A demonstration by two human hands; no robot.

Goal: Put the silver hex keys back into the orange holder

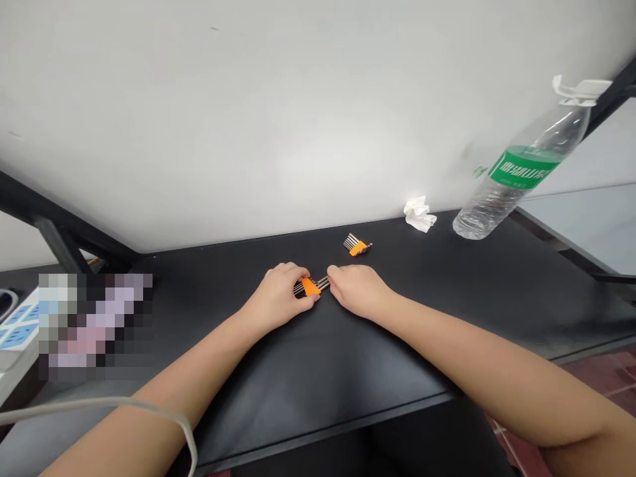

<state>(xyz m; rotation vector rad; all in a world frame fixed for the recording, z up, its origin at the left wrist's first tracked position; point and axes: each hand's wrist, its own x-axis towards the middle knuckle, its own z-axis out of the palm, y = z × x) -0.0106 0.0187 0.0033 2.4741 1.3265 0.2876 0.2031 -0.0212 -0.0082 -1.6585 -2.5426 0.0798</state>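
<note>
My left hand (281, 296) grips a hex key set (311, 287) by the edges of its orange plastic holder, thumb on the near side and fingers on the far side. Thin metal keys stick out from both sides of the holder. My right hand (361, 289) is closed in a pinch at the right-hand ends of the keys, and its fingers hide those tips. Beyond my hands, a second hex key set (357, 246) in an orange holder lies on the black tabletop (298, 358).
A crumpled white tissue (419, 214) lies near the wall, with a large water bottle (521, 169) to its right. On the left are a power strip (22, 324) and a blurred-out object (99, 321). A pale cable (124, 402) crosses over my left forearm.
</note>
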